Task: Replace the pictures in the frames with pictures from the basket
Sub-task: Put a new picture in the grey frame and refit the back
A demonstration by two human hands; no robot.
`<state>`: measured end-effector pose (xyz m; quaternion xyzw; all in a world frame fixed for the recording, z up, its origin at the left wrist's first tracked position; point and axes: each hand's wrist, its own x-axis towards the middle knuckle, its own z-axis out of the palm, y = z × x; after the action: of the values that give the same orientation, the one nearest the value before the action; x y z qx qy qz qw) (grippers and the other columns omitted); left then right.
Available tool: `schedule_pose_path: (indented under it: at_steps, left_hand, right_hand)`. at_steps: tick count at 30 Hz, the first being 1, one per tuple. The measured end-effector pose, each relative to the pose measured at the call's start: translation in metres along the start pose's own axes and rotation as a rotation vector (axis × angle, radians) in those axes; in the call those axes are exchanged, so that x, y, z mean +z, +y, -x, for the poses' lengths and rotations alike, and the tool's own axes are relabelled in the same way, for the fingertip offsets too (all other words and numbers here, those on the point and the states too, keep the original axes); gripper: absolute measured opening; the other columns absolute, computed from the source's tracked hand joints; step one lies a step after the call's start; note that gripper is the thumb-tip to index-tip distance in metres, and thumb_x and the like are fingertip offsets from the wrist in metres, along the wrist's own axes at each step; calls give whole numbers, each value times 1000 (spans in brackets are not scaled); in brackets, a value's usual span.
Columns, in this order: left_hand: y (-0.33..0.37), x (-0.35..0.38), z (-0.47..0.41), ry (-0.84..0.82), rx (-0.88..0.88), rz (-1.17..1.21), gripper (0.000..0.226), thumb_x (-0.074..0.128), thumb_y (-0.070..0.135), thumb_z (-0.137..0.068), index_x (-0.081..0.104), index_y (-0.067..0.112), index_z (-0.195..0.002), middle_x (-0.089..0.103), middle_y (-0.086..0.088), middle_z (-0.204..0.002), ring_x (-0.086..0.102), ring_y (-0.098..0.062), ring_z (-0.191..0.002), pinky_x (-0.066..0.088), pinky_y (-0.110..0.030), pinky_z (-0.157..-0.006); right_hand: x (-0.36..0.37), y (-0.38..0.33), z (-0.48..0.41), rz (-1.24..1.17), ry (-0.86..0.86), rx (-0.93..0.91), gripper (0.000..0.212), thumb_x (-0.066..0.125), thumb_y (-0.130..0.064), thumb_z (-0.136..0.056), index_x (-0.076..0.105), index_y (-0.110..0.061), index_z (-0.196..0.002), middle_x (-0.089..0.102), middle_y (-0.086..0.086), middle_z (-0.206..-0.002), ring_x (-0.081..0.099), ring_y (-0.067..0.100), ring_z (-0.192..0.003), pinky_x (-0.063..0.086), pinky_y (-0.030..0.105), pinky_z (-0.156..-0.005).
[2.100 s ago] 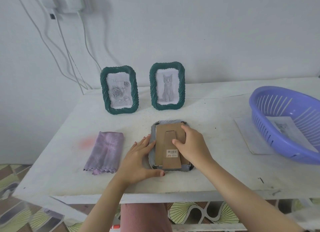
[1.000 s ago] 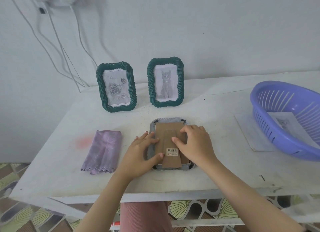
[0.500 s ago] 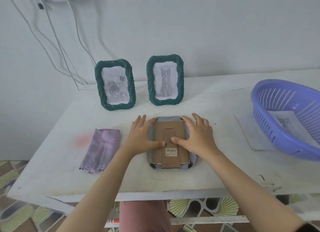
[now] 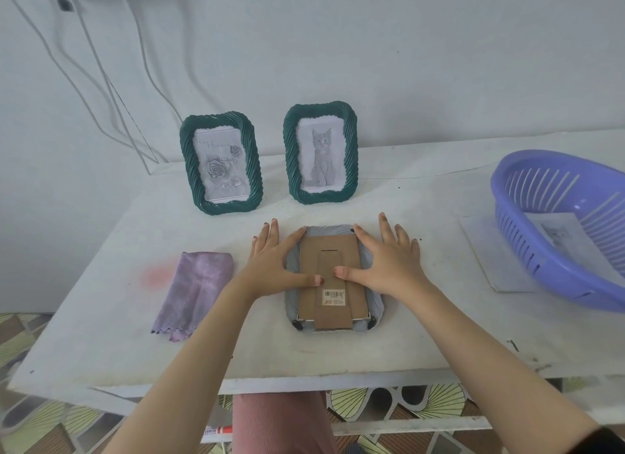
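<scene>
From the head camera I look down on a white table [image 4: 338, 352] pushed against a pale wall [image 4: 406, 64], with grey cables [image 4: 101, 98] hanging down the wall at upper left. Patterned floor tiles [image 4: 40, 430] show below the table edge. The tabletop is scuffed and has a reddish smudge [image 4: 157, 277] on the left, just beside a folded purple cloth [image 4: 196, 291].

At the back two green rope-edged frames stand upright, near each other but apart. The left frame [image 4: 189, 169] shows a rose picture [image 4: 221, 169] and the right frame [image 4: 351, 152] a cat picture [image 4: 321, 159]. At the far right sits a purple slotted basket [image 4: 527, 210] with a printed picture [image 4: 558, 232] inside. The basket rests partly on a white sheet [image 4: 487, 250].

The frame I am working on is a grey frame [image 4: 292, 298], lying face down in the middle of the table, near the front edge. Its brown cardboard back [image 4: 333, 257] faces up, with the stand flap flat and a barcode sticker [image 4: 333, 296] low on it.

My left hand [image 4: 274, 264] lies flat over the frame's left edge and my right hand [image 4: 389, 264] over its right edge. The fingers of both are spread and straight, gripping nothing, and both thumbs press on the cardboard, tips close together.
</scene>
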<state>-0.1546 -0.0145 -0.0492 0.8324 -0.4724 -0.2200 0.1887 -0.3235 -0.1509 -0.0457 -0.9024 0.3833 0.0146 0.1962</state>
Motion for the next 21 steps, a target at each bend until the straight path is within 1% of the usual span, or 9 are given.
schedule_pose_path:
  at_steps: [6,9,15,21]
  left_hand:
    - [1,-1,-2,15,10,49,108,63,74,-43,20,48,-138,-13,-14,-155,-21,-23,-141,-10,-40,-113]
    - [2,-1,-3,13,6,68,109,57,78,-36,22,49,-136,-13,-14,-155,-21,-23,-141,-9,-41,-113]
    - [1,0,-3,11,3,84,101,58,78,-36,30,48,-128,-12,-14,-155,-20,-23,-141,-8,-41,-113]
    - [3,0,0,28,0,86,104,56,78,-35,31,46,-131,-9,-13,-156,-17,-22,-142,-7,-40,-114]
  right_hand:
    - [-2,0,-2,-18,20,-9,95,55,-79,-62,17,-44,-142,-14,2,-157,-7,32,-143,0,57,-114]
    - [-4,-1,-5,-35,7,-8,93,59,-78,-60,22,-44,-139,-13,2,-157,-6,33,-143,0,57,-113]
    - [-2,0,-5,-46,7,-9,88,58,-78,-60,25,-47,-136,-11,1,-157,-4,33,-144,-1,58,-113]
    - [-1,0,0,-70,34,-16,87,57,-77,-62,26,-46,-138,-8,1,-158,-2,32,-144,-2,57,-112]
